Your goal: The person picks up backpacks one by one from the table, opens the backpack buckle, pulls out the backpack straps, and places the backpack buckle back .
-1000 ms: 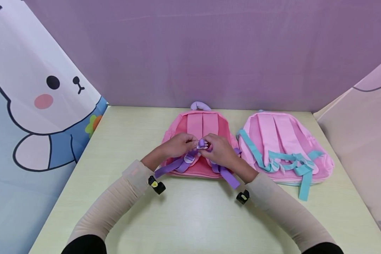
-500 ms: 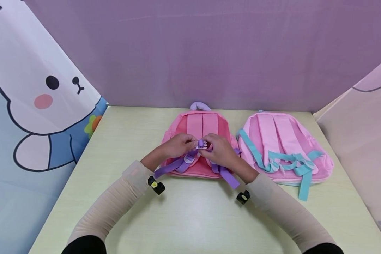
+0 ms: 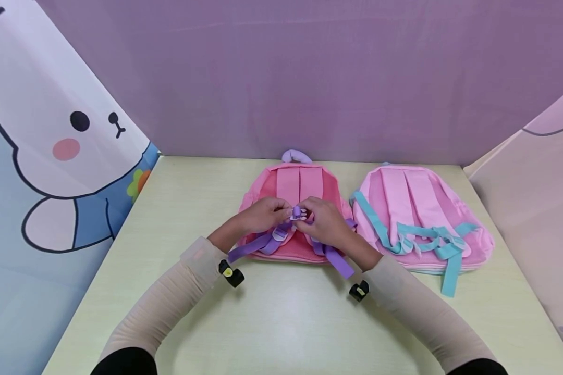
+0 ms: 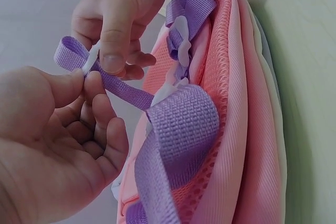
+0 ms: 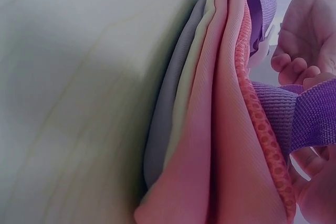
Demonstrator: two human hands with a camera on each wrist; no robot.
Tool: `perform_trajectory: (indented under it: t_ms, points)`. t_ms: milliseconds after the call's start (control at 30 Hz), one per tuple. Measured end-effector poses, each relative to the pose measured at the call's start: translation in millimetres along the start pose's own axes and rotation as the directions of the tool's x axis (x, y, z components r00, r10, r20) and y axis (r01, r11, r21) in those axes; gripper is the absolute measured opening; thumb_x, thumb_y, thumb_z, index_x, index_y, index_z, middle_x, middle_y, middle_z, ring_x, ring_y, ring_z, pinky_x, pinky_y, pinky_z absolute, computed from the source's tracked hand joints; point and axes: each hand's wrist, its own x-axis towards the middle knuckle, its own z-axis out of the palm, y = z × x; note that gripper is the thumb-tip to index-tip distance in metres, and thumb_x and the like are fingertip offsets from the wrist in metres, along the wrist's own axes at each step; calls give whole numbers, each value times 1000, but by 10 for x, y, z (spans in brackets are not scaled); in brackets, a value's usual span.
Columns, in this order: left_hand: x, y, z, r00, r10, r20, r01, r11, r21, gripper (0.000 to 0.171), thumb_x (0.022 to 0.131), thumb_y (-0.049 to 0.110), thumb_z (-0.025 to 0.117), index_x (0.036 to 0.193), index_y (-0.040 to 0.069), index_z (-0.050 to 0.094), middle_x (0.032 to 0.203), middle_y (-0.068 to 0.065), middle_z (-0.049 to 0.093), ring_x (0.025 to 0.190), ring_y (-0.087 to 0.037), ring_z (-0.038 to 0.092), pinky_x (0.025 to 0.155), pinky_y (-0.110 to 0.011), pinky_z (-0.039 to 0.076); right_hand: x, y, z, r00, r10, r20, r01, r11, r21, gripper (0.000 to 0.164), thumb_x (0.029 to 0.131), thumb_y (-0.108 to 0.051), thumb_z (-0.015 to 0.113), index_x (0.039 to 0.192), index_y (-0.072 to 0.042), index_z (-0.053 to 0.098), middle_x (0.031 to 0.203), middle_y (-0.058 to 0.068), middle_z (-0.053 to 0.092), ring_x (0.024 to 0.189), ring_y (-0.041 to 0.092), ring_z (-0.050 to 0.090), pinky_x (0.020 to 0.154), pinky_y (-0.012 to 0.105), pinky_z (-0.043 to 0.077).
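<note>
A pink backpack [image 3: 288, 182] with a lilac top handle lies flat, its mesh back and purple straps facing up. Over its middle, my left hand [image 3: 265, 214] and right hand [image 3: 325, 221] meet at a small white plastic buckle [image 4: 92, 59]. Purple webbing [image 4: 126, 92] runs through this buckle and forms a small loop above it. The left thumb and index finger pinch one end of the buckle in the left wrist view. Opposite them, the right thumb and fingers pinch the buckle and webbing. Another white strap buckle [image 3: 279, 234] lies just below the left hand.
Close on the right lies a second, lighter pink backpack [image 3: 431, 182] with teal straps [image 3: 372, 216] in a tangle. Both bags are on a pale wooden table [image 3: 281, 323]. A purple backdrop [image 3: 281, 78] rises behind its far edge, with printed cloth on both sides.
</note>
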Motion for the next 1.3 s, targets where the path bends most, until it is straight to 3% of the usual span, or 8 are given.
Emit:
perform_trajectory:
  t_ms: [233,1300]
  points:
    - [1,8,8,1000,-1,-10,1,1000,-22,19,106,19,53,108,8,69,83,-7,57,70,-16,48,62,-27,38,3,-5,4,1000,11,11,-11,1000,-12,28,85,-21,81,105,-6,69,97,7,70,82,20,65,74,33,56]
    - [-26,21,-16,1000,-19,6,19,1000,-23,20,107,22,53,109,10,69,79,-2,51,70,-18,47,62,-28,39,14,-36,-13,1000,13,9,-13,1000,-22,27,84,-21,81,105,-7,70,96,7,70,83,20,66,74,35,58]
